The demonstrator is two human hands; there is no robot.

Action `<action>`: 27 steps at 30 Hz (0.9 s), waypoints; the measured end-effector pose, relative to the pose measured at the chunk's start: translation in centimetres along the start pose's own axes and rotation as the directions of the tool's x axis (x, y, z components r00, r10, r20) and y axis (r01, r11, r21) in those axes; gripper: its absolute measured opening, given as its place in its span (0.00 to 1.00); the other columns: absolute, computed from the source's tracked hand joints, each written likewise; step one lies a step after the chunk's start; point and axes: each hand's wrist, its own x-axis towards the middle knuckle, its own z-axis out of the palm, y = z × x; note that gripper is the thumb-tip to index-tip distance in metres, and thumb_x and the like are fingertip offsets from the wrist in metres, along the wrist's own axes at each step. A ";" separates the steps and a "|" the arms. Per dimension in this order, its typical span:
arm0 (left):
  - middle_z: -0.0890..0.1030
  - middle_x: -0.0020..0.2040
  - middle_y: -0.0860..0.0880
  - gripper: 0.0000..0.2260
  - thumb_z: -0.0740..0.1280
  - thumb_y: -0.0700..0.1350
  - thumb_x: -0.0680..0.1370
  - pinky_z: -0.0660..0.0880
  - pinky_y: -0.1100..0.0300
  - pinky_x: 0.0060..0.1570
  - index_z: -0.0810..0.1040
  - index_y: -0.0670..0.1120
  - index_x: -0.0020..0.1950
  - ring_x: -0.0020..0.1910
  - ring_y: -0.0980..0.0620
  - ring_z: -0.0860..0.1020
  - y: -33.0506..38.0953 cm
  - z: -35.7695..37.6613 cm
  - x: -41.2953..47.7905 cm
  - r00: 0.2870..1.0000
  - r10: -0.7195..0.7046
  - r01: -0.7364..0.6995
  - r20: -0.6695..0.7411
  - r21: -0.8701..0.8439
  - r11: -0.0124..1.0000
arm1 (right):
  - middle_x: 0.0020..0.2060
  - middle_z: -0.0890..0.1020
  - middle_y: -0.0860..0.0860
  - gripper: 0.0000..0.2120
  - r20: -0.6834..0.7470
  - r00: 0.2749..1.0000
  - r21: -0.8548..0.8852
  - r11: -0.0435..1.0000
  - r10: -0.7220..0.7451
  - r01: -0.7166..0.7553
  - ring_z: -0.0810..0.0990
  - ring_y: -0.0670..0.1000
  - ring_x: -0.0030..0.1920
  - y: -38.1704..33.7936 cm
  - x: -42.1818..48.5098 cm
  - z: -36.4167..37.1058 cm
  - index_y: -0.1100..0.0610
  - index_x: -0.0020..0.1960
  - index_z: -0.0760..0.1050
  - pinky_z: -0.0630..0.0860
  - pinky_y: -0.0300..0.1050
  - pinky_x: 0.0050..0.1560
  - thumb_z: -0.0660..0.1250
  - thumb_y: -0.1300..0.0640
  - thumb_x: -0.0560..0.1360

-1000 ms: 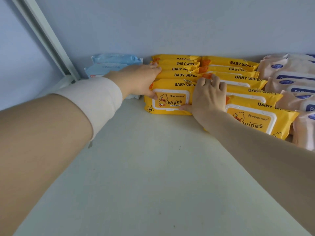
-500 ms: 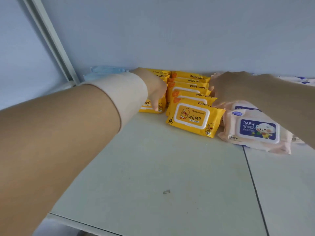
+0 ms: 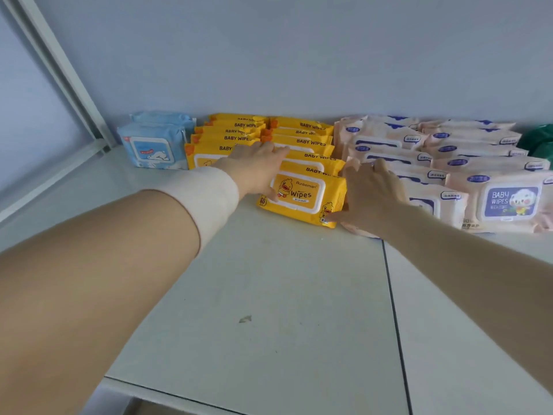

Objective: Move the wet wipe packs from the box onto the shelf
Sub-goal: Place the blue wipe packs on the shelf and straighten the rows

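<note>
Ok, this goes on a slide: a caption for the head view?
Left hand and right hand touch the front yellow wipes pack on the shelf.

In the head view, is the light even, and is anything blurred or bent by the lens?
Head view: soft, even light, no glare; front yellow pack reads sharp, far pink packs too soft to read; left forearm looks oversized and shelf seam bows, likely wide-angle distortion.

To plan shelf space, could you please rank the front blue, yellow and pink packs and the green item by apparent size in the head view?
1. front pink pack
2. front yellow pack, nearly alike in size, so the order of these two is unsure
3. front blue pack, farther back
4. green item, cut off by the frame edge
</note>
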 end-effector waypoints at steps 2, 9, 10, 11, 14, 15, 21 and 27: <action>0.64 0.72 0.43 0.41 0.71 0.60 0.67 0.71 0.47 0.61 0.58 0.44 0.73 0.69 0.43 0.65 0.3 0.9 0.9 0.998 0.035 -0.035 -0.044 -0.009 0.999 | 0.68 0.65 0.59 0.46 -0.043 0.999 -0.060 0.998 0.013 -0.015 0.64 0.61 0.66 -1.2 0.2 1.9 0.60 0.70 0.60 0.68 0.52 0.63 0.64 0.29 0.65; 0.61 0.74 0.42 0.44 0.73 0.64 0.61 0.65 0.51 0.66 0.62 0.41 0.67 0.71 0.43 0.63 -1.4 3.7 1.7 0.970 0.052 -0.059 -0.236 -0.023 0.998 | 0.61 0.68 0.60 0.37 -0.239 0.970 0.073 0.997 0.051 -0.035 0.64 0.60 0.62 -2.2 3.4 3.4 0.61 0.64 0.63 0.65 0.51 0.62 0.71 0.39 0.67; 0.62 0.73 0.41 0.45 0.73 0.64 0.61 0.66 0.51 0.65 0.62 0.41 0.68 0.70 0.42 0.65 -1.8 3.8 1.9 0.970 0.043 -0.054 -0.240 -0.039 0.998 | 0.61 0.69 0.60 0.37 -0.251 0.966 0.095 0.995 0.060 -0.037 0.64 0.60 0.61 -2.4 3.9 3.4 0.61 0.64 0.63 0.64 0.51 0.61 0.71 0.40 0.66; 0.64 0.72 0.41 0.47 0.74 0.64 0.60 0.67 0.51 0.64 0.60 0.41 0.69 0.69 0.42 0.66 -2.1 3.9 2.2 0.971 0.026 -0.045 -0.238 -0.076 0.996 | 0.61 0.69 0.60 0.37 -0.251 0.965 0.119 0.992 0.078 -0.050 0.64 0.60 0.61 -2.5 4.2 3.6 0.61 0.65 0.63 0.64 0.51 0.61 0.71 0.40 0.66; 0.60 0.75 0.40 0.54 0.74 0.64 0.60 0.66 0.50 0.66 0.51 0.42 0.75 0.72 0.42 0.64 -2.7 4.1 3.1 0.980 -0.016 -0.013 -0.198 -0.146 0.989 | 0.60 0.70 0.61 0.36 -0.264 0.957 0.158 0.984 0.120 -0.080 0.65 0.60 0.61 -2.8 5.2 4.6 0.60 0.66 0.61 0.64 0.51 0.61 0.71 0.42 0.68; 0.58 0.75 0.41 0.55 0.73 0.65 0.60 0.65 0.50 0.67 0.49 0.42 0.75 0.72 0.43 0.63 -2.7 4.1 3.5 0.983 -0.013 -0.012 -0.186 -0.134 0.991 | 0.61 0.70 0.61 0.35 -0.275 0.952 0.158 0.983 0.131 -0.090 0.65 0.61 0.61 -2.9 5.6 5.0 0.60 0.66 0.61 0.64 0.52 0.61 0.71 0.44 0.68; 0.62 0.74 0.41 0.51 0.73 0.63 0.62 0.65 0.51 0.67 0.53 0.40 0.75 0.72 0.43 0.63 -2.3 5.0 5.7 0.970 -0.022 -0.014 -0.241 -0.146 0.989 | 0.63 0.69 0.62 0.29 -0.335 0.925 0.169 0.977 0.182 -0.131 0.65 0.62 0.63 -2.4 8.0 6.3 0.59 0.65 0.60 0.63 0.54 0.63 0.71 0.52 0.72; 0.57 0.76 0.42 0.52 0.73 0.62 0.63 0.54 0.54 0.72 0.51 0.42 0.76 0.75 0.45 0.56 -4.3 4.7 5.8 0.981 0.066 -0.111 -0.183 -0.250 0.962 | 0.67 0.68 0.60 0.42 -0.248 0.952 0.329 0.940 0.178 -0.090 0.60 0.61 0.68 -1.5 7.6 5.9 0.59 0.70 0.57 0.59 0.53 0.68 0.73 0.42 0.66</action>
